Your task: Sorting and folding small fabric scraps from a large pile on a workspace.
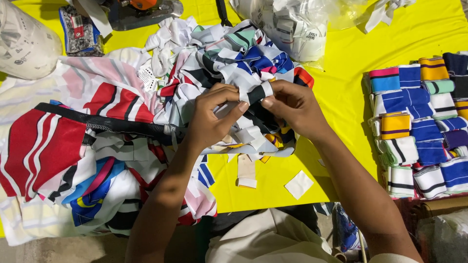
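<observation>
Fingers (242,104) of both hands meet over a small folded strip of black-and-white fabric (260,92), pinched between them at the centre of the view. Left hand (212,117): thumb and forefinger closed on the strip's left end, other fingers curled under. Right hand (292,108): thumb pressed on the strip's right end, fingers wrapped behind it, so both hands are grasping the same piece. The strip is held just above a loose heap of small fabric pieces (234,58), white, blue, black, red and orange, which lies on the yellow table (341,87) directly beneath the hands. Left of the heap, spread flat and overlapping, larger printed garment panels (58,146) in red, white, pink and blue, with a black band running across them. On bare table near the person's edge: a narrow pale tag (246,171) and a white square patch (299,184), apart from each other. Right side of the table: stacked rows of folded striped cuffs (419,126), blue, white, yellow, green, well apart from the hands. Far edge: a clear plastic bag of white pieces (292,27), a white sack (24,41) at far left, and part of a metal tool with an orange top (144,9). Both forearms reach in from the bottom of the view.
</observation>
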